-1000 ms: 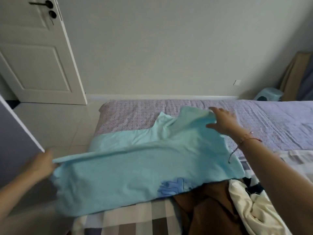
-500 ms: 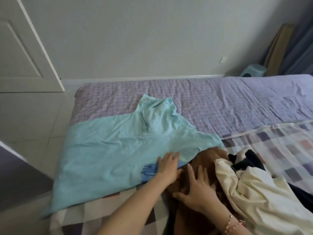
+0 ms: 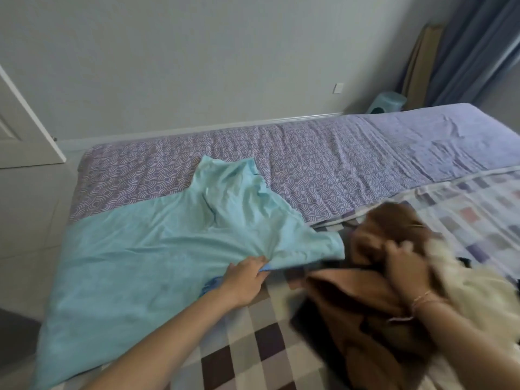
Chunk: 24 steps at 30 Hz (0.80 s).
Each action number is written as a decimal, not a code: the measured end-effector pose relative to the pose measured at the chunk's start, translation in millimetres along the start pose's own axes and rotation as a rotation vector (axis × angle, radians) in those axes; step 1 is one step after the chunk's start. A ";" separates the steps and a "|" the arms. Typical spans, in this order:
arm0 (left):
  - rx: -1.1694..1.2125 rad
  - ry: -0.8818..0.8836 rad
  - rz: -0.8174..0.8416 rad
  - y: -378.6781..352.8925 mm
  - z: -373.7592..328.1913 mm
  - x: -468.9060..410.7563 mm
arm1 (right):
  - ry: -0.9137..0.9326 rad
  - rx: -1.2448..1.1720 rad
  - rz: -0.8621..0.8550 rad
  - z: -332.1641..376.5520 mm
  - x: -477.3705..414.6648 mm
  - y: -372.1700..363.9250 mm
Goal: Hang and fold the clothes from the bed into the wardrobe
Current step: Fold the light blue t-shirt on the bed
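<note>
A light turquoise T-shirt [image 3: 146, 249] lies spread over the left end of the bed [image 3: 323, 159], its sleeve pointing toward the wall. My left hand [image 3: 244, 280] rests on its near right edge, fingers holding the hem. Just to the right lies a brown garment [image 3: 357, 299] in a heap, blurred by motion. My right hand [image 3: 405, 263] grips a bunch of that brown cloth and lifts it. A cream garment [image 3: 472, 280] and a bit of dark cloth lie beside it on the right.
A checked blanket [image 3: 253, 347] covers the near part of the bed; a purple patterned sheet covers the far part. A white door [image 3: 17, 130] stands at the left. A small turquoise stool [image 3: 388, 101], a leaning board and blue curtains [image 3: 472, 46] stand in the far right corner.
The turquoise shirt, held up a second ago, now lies flat on the bed. My right hand went to the brown garment and has pulled it right and up. My view turned right.
</note>
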State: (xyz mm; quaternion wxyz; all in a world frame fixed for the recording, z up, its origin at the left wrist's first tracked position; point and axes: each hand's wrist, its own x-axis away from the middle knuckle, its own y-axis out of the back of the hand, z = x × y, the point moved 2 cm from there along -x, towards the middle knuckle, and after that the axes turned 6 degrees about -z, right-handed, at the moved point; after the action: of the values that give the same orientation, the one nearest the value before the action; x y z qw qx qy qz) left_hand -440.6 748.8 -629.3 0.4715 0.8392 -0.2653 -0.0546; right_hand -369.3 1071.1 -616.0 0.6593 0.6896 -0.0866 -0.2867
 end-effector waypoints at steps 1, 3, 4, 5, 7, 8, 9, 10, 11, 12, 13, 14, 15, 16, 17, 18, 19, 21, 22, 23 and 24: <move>-0.097 -0.017 0.027 -3.0 0.1 6.7 | -0.095 0.095 0.036 -23.8 -19.3 18.5; -0.234 -0.039 0.088 -13.7 0.8 19.7 | -0.214 0.235 -0.015 -59.9 -47.1 52.7; -0.291 -0.039 0.129 -21.9 0.4 23.4 | -0.261 0.246 0.042 -61.4 -59.9 76.0; -0.336 -0.024 0.189 -32.9 -0.5 32.2 | -0.224 0.252 0.072 -59.0 -65.8 83.6; -0.404 -0.009 0.248 -49.9 -0.4 38.7 | -0.051 0.129 0.044 -18.2 -75.2 92.1; -0.448 -0.027 0.251 -60.5 0.0 43.8 | 0.042 0.023 0.064 9.4 -65.1 91.9; -0.463 -0.051 0.206 -67.2 1.8 47.3 | 0.123 -0.118 0.086 37.2 -53.2 85.0; -0.453 -0.100 0.100 -72.1 4.2 52.1 | 0.149 -0.324 0.218 65.0 -32.2 73.8; -0.430 -0.159 -0.042 -71.0 8.3 59.9 | 0.150 -0.486 0.395 86.5 -8.6 55.6; -0.373 -0.196 -0.140 -66.4 15.3 68.1 | 0.141 -0.597 0.539 110.2 15.6 41.3; -0.340 -0.225 -0.217 -58.2 26.5 81.5 | 0.131 -0.593 0.647 121.1 35.9 23.2; -0.352 -0.217 -0.293 -49.1 43.0 95.0 | 0.149 -0.505 0.712 129.0 54.2 5.7; -0.390 -0.171 -0.352 -38.2 62.5 106.4 | 0.179 -0.369 0.723 128.5 68.6 -8.1; -0.425 -0.130 -0.425 -25.5 84.7 119.5 | 0.220 -0.244 0.720 129.1 80.0 -18.8; -0.453 -0.070 -0.481 -11.6 105.8 131.3 | 0.283 -0.170 0.622 130.7 88.6 -22.0; -0.448 0.004 -0.470 -3.2 127.6 139.0 | 0.377 -0.148 0.479 132.8 92.6 -25.1; -0.457 0.108 -0.402 8.2 145.8 149.3 | 0.472 -0.162 0.378 142.1 97.4 -28.0; -0.507 0.211 -0.317 16.0 171.4 163.4 | 0.593 -0.163 0.251 148.0 96.5 -26.0; -0.575 0.217 -0.293 19.5 183.3 169.7 | 0.652 -0.150 0.215 151.7 94.8 -23.8; -0.626 0.231 -0.250 26.5 192.0 176.7 | 0.696 -0.119 0.216 152.9 92.5 -16.3; -0.645 0.232 -0.219 34.0 197.5 180.8 | 0.702 -0.066 0.240 150.4 87.9 -9.2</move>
State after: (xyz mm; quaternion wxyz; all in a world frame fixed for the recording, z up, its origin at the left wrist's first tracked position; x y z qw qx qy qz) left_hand -367.2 494.4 -681.2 0.7305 0.6712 -0.0877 -0.0900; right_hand -376.2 899.2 -644.5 0.6997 0.7093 0.0738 0.0441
